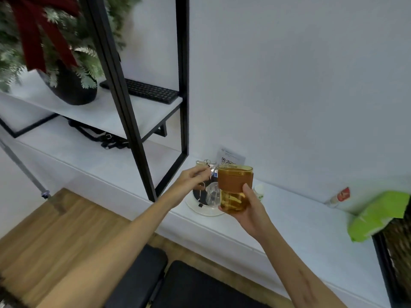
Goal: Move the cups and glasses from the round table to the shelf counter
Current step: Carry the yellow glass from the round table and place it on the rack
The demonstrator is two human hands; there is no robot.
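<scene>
My right hand (246, 210) grips an amber glass cup (234, 187) with a brown sleeve round its upper half, held upright above the white shelf counter (300, 218). My left hand (191, 181) pinches a small thin item next to a clear glass (205, 164) at the back of the counter; what it pinches is too small to tell. A small clear glass pitcher (212, 194) stands on a round white and black base (200, 207), just left of the amber cup.
A black metal frame (142, 130) rises from the counter on the left, carrying a shelf with a black keyboard (144, 91) and a dark plant pot (71, 87). A QR card (231, 157) leans on the wall. A green packet (378, 214) lies at right. Black stools (189, 285) stand below.
</scene>
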